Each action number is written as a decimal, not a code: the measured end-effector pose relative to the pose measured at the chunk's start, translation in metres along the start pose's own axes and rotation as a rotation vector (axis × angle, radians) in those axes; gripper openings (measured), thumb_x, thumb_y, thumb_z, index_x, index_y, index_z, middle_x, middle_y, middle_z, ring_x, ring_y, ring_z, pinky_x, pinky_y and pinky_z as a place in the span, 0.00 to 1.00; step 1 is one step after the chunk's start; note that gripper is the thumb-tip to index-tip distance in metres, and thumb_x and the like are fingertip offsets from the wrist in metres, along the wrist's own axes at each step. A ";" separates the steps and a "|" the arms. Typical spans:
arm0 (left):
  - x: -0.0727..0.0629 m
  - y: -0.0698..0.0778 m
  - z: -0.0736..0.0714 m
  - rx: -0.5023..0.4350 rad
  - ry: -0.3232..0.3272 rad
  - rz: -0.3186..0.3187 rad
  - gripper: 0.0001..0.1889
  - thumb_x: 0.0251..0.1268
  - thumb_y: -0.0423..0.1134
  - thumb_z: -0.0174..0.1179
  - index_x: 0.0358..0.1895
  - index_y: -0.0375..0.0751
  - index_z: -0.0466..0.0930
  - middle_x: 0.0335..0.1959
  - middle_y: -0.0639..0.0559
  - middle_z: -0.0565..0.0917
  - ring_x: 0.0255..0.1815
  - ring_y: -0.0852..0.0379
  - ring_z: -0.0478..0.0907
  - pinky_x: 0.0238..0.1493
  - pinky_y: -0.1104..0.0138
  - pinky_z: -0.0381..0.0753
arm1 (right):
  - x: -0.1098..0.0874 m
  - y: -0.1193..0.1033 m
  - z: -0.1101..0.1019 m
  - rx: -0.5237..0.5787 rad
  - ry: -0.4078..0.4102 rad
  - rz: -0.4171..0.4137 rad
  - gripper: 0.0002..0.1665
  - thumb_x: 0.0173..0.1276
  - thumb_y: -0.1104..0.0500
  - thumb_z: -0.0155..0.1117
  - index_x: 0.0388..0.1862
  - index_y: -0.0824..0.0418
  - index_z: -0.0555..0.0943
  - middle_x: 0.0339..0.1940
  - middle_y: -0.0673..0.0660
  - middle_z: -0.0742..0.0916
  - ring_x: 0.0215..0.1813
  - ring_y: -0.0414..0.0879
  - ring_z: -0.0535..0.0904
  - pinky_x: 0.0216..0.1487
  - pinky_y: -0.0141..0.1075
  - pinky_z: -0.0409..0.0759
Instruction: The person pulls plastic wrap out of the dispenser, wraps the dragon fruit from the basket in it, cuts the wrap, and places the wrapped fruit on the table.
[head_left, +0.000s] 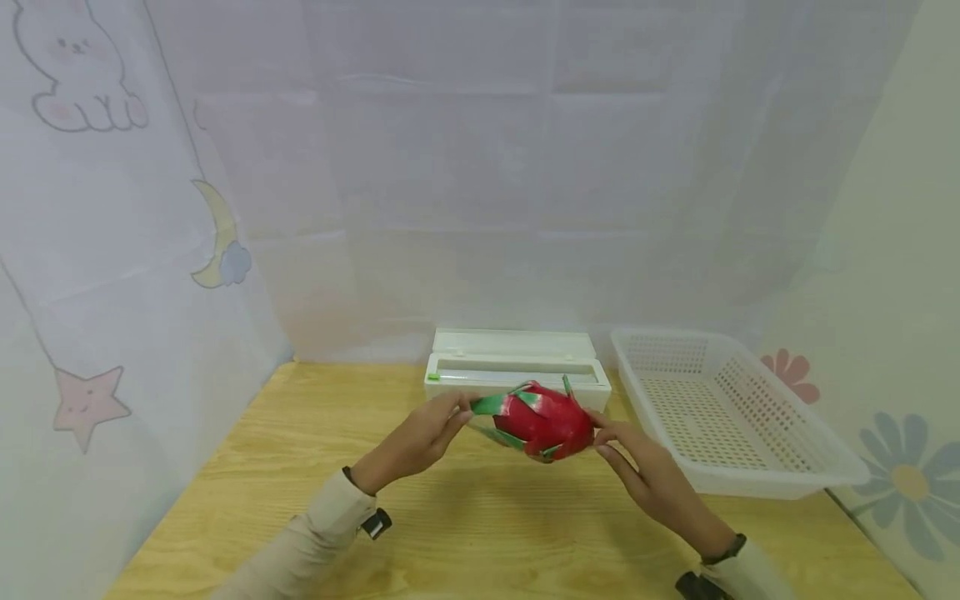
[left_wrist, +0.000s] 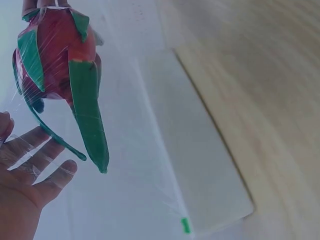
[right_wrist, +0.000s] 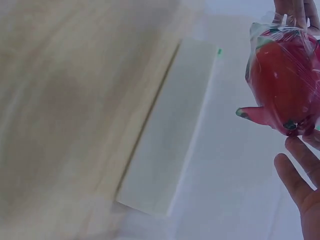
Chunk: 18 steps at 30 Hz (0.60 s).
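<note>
A red dragon fruit (head_left: 546,423) with green leaf tips is held up between both hands, above the table. Clear plastic wrap (left_wrist: 31,65) covers it, creased and shiny. My left hand (head_left: 422,440) is at the leafy end, where it holds the wrap; in the left wrist view the film stretches across the fingers (left_wrist: 50,150), below the long green leaf. At the rounded end, my right hand (head_left: 651,473) pinches the fruit with its fingertips. In the right wrist view those fingertips (right_wrist: 295,145) touch the fruit's lower end.
Behind the fruit stands a white plastic wrap dispenser box (head_left: 517,390), its lid raised and a green tab at its left. A white perforated basket (head_left: 750,479) is on the right of the wooden table (head_left: 337,408). Printed cloth hangs behind and at the sides.
</note>
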<state>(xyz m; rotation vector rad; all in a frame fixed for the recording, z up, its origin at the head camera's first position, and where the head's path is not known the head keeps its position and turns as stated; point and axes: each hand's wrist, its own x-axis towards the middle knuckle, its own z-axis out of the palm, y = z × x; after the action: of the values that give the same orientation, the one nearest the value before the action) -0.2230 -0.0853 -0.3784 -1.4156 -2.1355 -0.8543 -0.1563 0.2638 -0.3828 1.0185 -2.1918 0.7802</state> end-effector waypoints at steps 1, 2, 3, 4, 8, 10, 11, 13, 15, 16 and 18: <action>0.003 0.000 -0.002 -0.001 0.005 0.004 0.03 0.79 0.31 0.48 0.42 0.39 0.65 0.60 0.36 0.79 0.43 0.55 0.80 0.37 0.69 0.72 | 0.004 0.001 -0.002 -0.004 0.010 -0.014 0.11 0.68 0.73 0.63 0.43 0.60 0.77 0.62 0.67 0.82 0.66 0.45 0.77 0.61 0.22 0.71; 0.007 -0.001 -0.004 0.001 0.011 0.006 0.03 0.79 0.30 0.47 0.41 0.39 0.65 0.57 0.37 0.80 0.44 0.55 0.80 0.36 0.70 0.70 | 0.007 0.002 -0.004 -0.009 0.007 -0.010 0.11 0.68 0.73 0.62 0.44 0.60 0.77 0.62 0.66 0.82 0.66 0.44 0.76 0.60 0.21 0.71; 0.011 -0.001 -0.006 0.002 0.014 0.008 0.04 0.79 0.30 0.47 0.41 0.39 0.65 0.54 0.38 0.81 0.43 0.54 0.80 0.35 0.69 0.68 | 0.010 0.003 -0.006 -0.016 0.013 -0.016 0.11 0.69 0.73 0.62 0.44 0.60 0.77 0.61 0.66 0.82 0.66 0.44 0.77 0.60 0.21 0.71; 0.015 -0.002 -0.007 0.007 0.021 0.014 0.04 0.79 0.30 0.47 0.41 0.39 0.65 0.54 0.37 0.81 0.42 0.53 0.80 0.34 0.69 0.68 | 0.014 0.003 -0.008 -0.021 0.020 -0.026 0.10 0.69 0.73 0.62 0.44 0.61 0.77 0.60 0.66 0.83 0.66 0.43 0.77 0.59 0.21 0.72; 0.029 -0.002 -0.012 0.018 0.054 -0.012 0.03 0.80 0.30 0.46 0.43 0.38 0.66 0.53 0.37 0.80 0.50 0.47 0.80 0.38 0.64 0.74 | 0.027 0.005 -0.015 -0.033 0.049 -0.042 0.14 0.65 0.77 0.62 0.45 0.63 0.77 0.59 0.67 0.83 0.66 0.40 0.76 0.58 0.21 0.72; 0.034 -0.002 -0.015 0.020 0.080 -0.036 0.02 0.80 0.30 0.45 0.44 0.37 0.66 0.58 0.35 0.78 0.49 0.46 0.78 0.41 0.60 0.75 | 0.034 0.007 -0.017 -0.041 0.067 -0.053 0.12 0.66 0.76 0.62 0.45 0.65 0.76 0.59 0.68 0.83 0.66 0.41 0.76 0.59 0.21 0.72; 0.037 -0.002 -0.015 0.015 0.092 -0.050 0.02 0.80 0.30 0.45 0.44 0.37 0.66 0.58 0.35 0.78 0.51 0.46 0.77 0.43 0.59 0.75 | 0.037 0.007 -0.018 -0.043 0.077 -0.057 0.10 0.67 0.75 0.61 0.45 0.66 0.76 0.58 0.68 0.83 0.66 0.41 0.76 0.59 0.21 0.72; 0.042 -0.002 -0.017 0.014 0.117 -0.070 0.03 0.81 0.30 0.44 0.45 0.37 0.67 0.58 0.35 0.78 0.49 0.46 0.76 0.42 0.57 0.73 | 0.043 0.008 -0.019 -0.049 0.093 -0.064 0.08 0.69 0.74 0.61 0.44 0.67 0.76 0.58 0.68 0.83 0.65 0.42 0.76 0.59 0.21 0.71; 0.046 -0.003 -0.018 0.019 0.138 -0.086 0.03 0.81 0.30 0.44 0.46 0.36 0.67 0.57 0.36 0.78 0.47 0.47 0.76 0.42 0.57 0.72 | 0.048 0.008 -0.020 -0.037 0.102 -0.059 0.05 0.71 0.72 0.60 0.44 0.68 0.76 0.59 0.68 0.83 0.65 0.45 0.77 0.60 0.21 0.71; 0.048 -0.003 -0.019 0.022 0.145 -0.092 0.03 0.80 0.30 0.44 0.46 0.36 0.67 0.57 0.36 0.78 0.47 0.48 0.75 0.42 0.58 0.72 | 0.050 0.008 -0.020 -0.038 0.108 -0.060 0.04 0.71 0.72 0.59 0.43 0.68 0.76 0.59 0.68 0.83 0.63 0.47 0.79 0.59 0.21 0.71; 0.051 -0.004 -0.020 0.030 0.156 -0.094 0.03 0.80 0.30 0.44 0.47 0.35 0.67 0.55 0.36 0.79 0.43 0.49 0.74 0.41 0.58 0.72 | 0.054 0.008 -0.021 -0.030 0.120 -0.061 0.03 0.73 0.70 0.59 0.43 0.69 0.76 0.59 0.68 0.83 0.59 0.49 0.82 0.59 0.21 0.72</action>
<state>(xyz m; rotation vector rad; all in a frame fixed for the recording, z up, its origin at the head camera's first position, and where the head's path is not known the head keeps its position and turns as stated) -0.2456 -0.0670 -0.3312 -1.2004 -2.1012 -0.9320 -0.1856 0.2580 -0.3325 0.9930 -2.0554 0.7592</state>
